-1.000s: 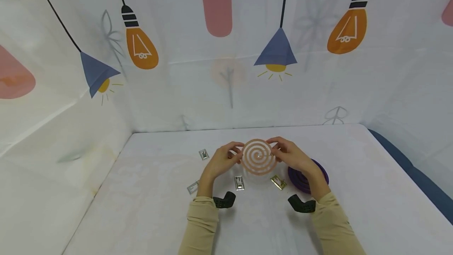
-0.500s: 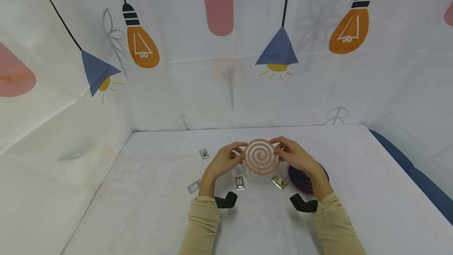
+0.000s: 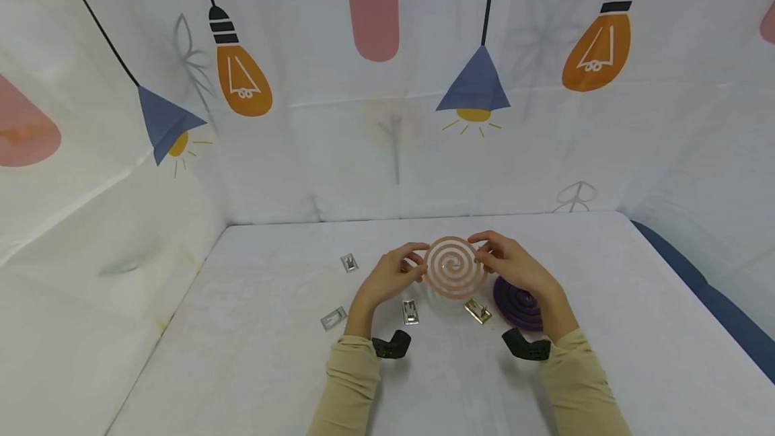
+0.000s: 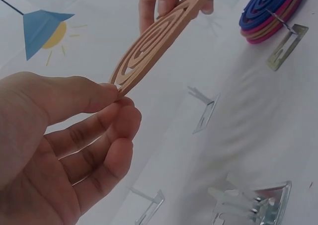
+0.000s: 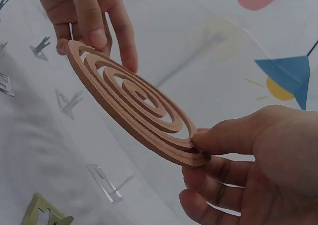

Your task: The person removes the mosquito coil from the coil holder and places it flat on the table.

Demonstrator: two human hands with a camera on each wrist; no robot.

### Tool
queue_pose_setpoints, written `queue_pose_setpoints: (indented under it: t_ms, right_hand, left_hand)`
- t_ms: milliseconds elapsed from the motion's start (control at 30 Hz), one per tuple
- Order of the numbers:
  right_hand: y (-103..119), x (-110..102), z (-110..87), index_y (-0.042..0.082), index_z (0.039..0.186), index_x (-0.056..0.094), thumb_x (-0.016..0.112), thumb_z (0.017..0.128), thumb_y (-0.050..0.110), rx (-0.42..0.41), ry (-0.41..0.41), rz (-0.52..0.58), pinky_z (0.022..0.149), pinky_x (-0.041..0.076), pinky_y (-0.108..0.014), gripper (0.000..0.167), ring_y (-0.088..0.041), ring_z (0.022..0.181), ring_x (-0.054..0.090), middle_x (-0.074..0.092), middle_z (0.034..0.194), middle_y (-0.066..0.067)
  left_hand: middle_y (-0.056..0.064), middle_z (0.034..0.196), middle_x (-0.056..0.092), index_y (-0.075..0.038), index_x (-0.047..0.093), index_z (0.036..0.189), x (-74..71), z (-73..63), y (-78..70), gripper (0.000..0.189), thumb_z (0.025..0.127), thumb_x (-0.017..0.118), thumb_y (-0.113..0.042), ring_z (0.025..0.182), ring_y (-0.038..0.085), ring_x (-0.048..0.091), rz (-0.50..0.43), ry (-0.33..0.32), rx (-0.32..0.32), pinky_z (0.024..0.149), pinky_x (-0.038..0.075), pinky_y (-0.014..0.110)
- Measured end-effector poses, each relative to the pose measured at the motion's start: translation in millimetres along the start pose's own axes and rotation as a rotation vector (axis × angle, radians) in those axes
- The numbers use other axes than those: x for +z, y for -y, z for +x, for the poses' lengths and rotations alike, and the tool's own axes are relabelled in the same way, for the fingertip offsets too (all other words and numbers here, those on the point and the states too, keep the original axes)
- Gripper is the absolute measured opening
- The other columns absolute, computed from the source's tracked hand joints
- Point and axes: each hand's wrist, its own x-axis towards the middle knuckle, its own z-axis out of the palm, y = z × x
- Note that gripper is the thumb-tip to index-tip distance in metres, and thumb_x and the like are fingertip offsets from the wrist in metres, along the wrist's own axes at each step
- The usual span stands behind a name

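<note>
A light brown mosquito coil [image 3: 455, 295] is held up above the table between both hands. My left hand [image 3: 392, 276] pinches its left edge with thumb and fingers; my right hand [image 3: 510, 264] pinches the opposite edge. Seen from the right wrist, the coil [image 5: 112, 116] is a flat spiral with gaps between its rings. Below it on the table lie a gold metal coil stand [image 3: 477, 311] and a silver stand [image 3: 410, 313]. Partly behind the right wrist sits a stack of coils [image 3: 514, 305]; blue, pink and brown layers of that stack [image 4: 271, 11] show in the left wrist view.
Two more silver stands, one at the back left [image 3: 349, 262] and one near the left forearm [image 3: 334, 318], lie on the white table [image 3: 242, 355]. Their upright prongs show in the wrist views. A white printed curtain [image 3: 303, 153] hangs behind the table's far edge.
Both hands have shifted a little to the right with the brown coil between them. The stands and the coil stack have stayed in place.
</note>
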Motion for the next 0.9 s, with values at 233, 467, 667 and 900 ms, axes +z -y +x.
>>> queue_pose_setpoints:
  t_ms: [233,467,667,900]
  right_hand:
    - [0,-8,-4.3,-0.001,0.126,0.050,0.053,0.095,0.010,0.008,-0.029,-0.001,0.065,0.054,-0.037,0.033,-0.011,0.069,0.055,0.063,0.090,-0.018]
    - [-4,-16,-7.1,0.000,0.122,0.052,0.052,0.096,0.011,0.013,-0.035,-0.022,0.065,0.053,-0.036,0.028,-0.011,0.074,0.058,0.063,0.090,-0.018]
    - [-7,-19,-10.8,-0.002,0.121,0.053,0.051,0.097,0.010,-0.012,-0.049,-0.012,0.065,0.053,-0.029,0.027,-0.010,0.077,0.062,0.065,0.092,-0.020]
    - [-8,-26,-15.8,0.000,0.121,0.053,0.049,0.098,0.011,0.016,-0.057,-0.029,0.062,0.052,-0.028,0.026,-0.011,0.073,0.060,0.063,0.092,-0.020]
  left_hand:
    - [0.014,0.106,0.066,-0.009,0.051,0.133,6.7,-0.1,-14.6,0.041,0.093,0.055,-0.007,0.078,0.020,0.069,-0.004,0.021,0.023,0.061,0.047,0.021]
    - [0.009,0.104,0.069,-0.010,0.053,0.132,18.1,7.8,-8.8,0.041,0.092,0.058,-0.010,0.080,0.014,0.069,0.036,-0.009,0.045,0.065,0.049,0.018]
    - [0.008,0.103,0.070,-0.011,0.055,0.131,26.7,10.1,-13.4,0.041,0.091,0.061,-0.012,0.082,0.014,0.069,0.025,-0.041,0.031,0.065,0.050,0.019]
    - [0.008,0.103,0.070,-0.010,0.055,0.131,41.5,11.8,-20.1,0.041,0.091,0.061,-0.013,0.087,0.015,0.068,0.046,-0.081,0.022,0.070,0.050,0.017]
